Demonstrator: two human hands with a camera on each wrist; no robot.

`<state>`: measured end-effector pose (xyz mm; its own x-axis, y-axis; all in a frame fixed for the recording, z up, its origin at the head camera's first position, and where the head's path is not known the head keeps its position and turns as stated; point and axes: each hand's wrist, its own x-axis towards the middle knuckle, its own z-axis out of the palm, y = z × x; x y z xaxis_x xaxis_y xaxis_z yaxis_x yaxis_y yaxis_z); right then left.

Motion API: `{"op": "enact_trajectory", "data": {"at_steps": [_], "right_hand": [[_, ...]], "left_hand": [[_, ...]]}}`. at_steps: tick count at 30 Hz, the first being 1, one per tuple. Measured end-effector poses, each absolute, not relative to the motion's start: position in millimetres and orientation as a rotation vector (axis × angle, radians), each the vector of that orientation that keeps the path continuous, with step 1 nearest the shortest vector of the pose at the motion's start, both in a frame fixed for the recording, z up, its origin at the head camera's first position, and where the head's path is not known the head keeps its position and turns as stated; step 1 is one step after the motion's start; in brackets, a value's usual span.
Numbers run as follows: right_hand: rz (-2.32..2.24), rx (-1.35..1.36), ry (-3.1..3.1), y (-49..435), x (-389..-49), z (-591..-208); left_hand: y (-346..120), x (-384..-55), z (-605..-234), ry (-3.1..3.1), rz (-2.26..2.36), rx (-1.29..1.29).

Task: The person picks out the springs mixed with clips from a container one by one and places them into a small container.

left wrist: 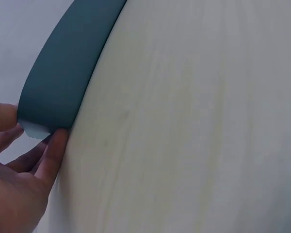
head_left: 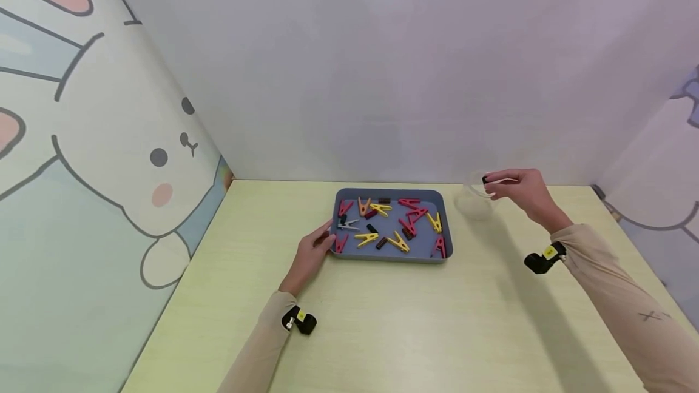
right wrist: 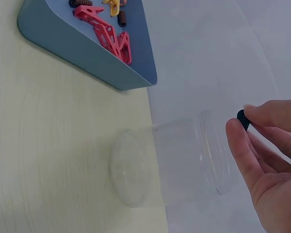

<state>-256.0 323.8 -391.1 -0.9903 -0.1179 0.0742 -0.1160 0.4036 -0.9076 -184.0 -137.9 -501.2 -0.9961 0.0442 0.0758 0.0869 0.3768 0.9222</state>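
A grey-blue tray [head_left: 391, 257] on the pale table holds several red, yellow, orange, dark and grey clothespins [head_left: 398, 241]. My left hand [head_left: 314, 251] rests against the tray's [left wrist: 63, 73] near left corner, fingers touching its rim. To the right of the tray stands a clear plastic jar [head_left: 476, 202]. My right hand [head_left: 516, 190] hovers over the jar's mouth and pinches a small black piece [head_left: 485, 180] between thumb and fingertips. In the right wrist view the small black piece [right wrist: 243, 119] sits just above the open rim of the jar [right wrist: 174, 162].
The pale yellow-green table [head_left: 415, 326] stretches toward me with bare surface. A wall panel with a cartoon rabbit [head_left: 109, 156] closes the left side, and plain walls close the back and right. The tray's corner [right wrist: 87, 53] lies left of the jar.
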Motion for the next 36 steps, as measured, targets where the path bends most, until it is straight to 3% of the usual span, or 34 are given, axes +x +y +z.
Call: {"op": "enact_trajectory", "data": {"at_steps": [36], "right_hand": [[-1.504, -0.179, 2.87, 326.6, -264.7, -391.0]], "left_hand": [[-137.6, -184.6, -502.5, -2.572, -1.757, -0.122]]}}
